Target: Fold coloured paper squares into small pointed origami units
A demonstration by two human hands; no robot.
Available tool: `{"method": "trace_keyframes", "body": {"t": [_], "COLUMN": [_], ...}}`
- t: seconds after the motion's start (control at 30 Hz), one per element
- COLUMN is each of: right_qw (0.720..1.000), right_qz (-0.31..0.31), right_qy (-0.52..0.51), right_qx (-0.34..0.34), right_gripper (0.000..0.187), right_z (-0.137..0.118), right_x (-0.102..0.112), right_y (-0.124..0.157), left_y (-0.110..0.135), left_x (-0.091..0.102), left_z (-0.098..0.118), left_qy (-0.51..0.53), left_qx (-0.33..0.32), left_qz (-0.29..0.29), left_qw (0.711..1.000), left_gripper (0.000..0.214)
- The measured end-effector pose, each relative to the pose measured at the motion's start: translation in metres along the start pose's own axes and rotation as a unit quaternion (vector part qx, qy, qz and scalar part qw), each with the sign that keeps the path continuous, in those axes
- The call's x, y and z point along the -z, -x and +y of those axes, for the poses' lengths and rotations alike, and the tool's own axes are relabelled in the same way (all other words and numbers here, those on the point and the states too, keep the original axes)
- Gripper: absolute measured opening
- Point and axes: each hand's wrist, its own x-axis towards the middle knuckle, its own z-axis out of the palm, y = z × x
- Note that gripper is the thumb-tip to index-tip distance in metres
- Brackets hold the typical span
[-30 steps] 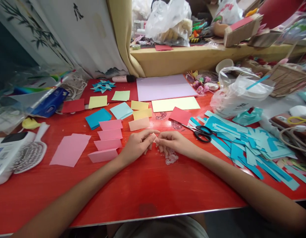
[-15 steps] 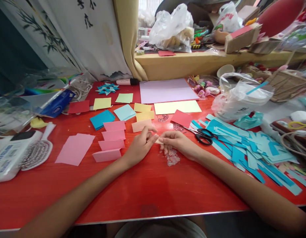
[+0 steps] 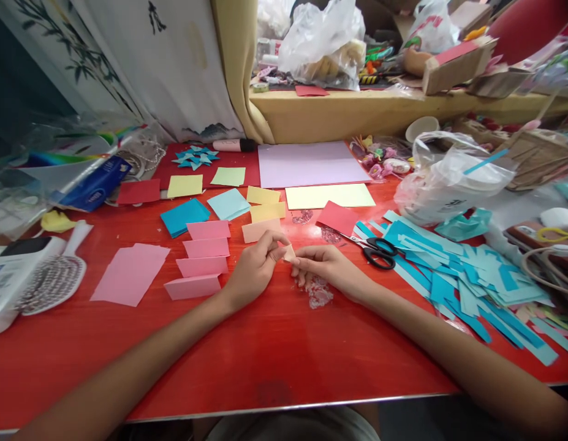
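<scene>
Between my two hands is a small folded piece of peach paper (image 3: 289, 253), held above the red table. My left hand (image 3: 258, 263) pinches its left edge between thumb and fingers. From the other side my right hand (image 3: 327, 267) pinches the lower right of it. Just left of my left hand stand several folded pink papers (image 3: 202, 267) in a column. Beyond it lie a folded peach paper (image 3: 261, 230) and two yellow-orange papers (image 3: 268, 212). Black-handled scissors (image 3: 379, 252) rest right of my right hand, their blades by a red paper square (image 3: 337, 218).
Teal and light-blue paper strips (image 3: 477, 275) are heaped at the right. Flat pink sheets (image 3: 131, 274) and a hairbrush (image 3: 58, 282) lie at the left. Farther back are a lavender sheet (image 3: 306, 164), a blue folded-paper star piece (image 3: 195, 157) and a bagged white tub (image 3: 453, 184).
The small peach paper now stands more upright between my fingers and shows more of its face. My hands stay in nearly the same place; the view has shifted slightly.
</scene>
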Motion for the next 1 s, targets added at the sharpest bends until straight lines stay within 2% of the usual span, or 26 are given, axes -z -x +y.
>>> {"method": "trace_keyframes", "body": {"t": [0.13,0.27,0.5,0.57,0.63,0.7,0.9,1.0], "right_qw": [1.0,0.999,0.999,0.999,0.999,0.997,0.985,0.985], "right_qz": [0.01,0.028,0.054,0.034,0.011,-0.004,0.002,0.014], "right_qy": [-0.009,-0.02,-0.006,0.004,0.036,0.079,0.171,0.166], "right_qx": [-0.003,0.0,0.005,0.003,0.005,0.011,0.026,0.03], "right_gripper": [0.023,0.023,0.023,0.024,0.026,0.029,0.032,0.032], "right_z": [0.001,0.002,0.001,0.001,0.001,0.001,0.002,0.004], "right_x": [-0.001,-0.001,-0.002,-0.002,-0.003,-0.004,-0.007,-0.007], "right_y": [0.0,0.0,0.001,0.002,0.003,0.004,0.008,0.008], "left_y": [0.0,0.001,-0.002,-0.003,-0.003,-0.002,0.001,0.001], "left_x": [-0.001,-0.001,-0.001,-0.001,0.0,0.0,0.0,0.0], "left_z": [-0.002,-0.003,-0.005,-0.002,0.001,0.003,0.004,0.005], "left_qy": [0.022,0.04,0.053,0.028,0.0,-0.019,-0.049,-0.022], "left_qx": [0.003,0.017,0.013,-0.009,-0.032,-0.037,-0.048,-0.015], "left_qz": [-0.003,0.02,0.118,0.091,0.028,-0.009,-0.042,-0.05], "left_qw": [1.0,0.999,0.991,0.995,0.999,0.999,0.997,0.998], "left_gripper": [0.02,0.022,0.023,0.019,0.018,0.021,0.019,0.021]}}
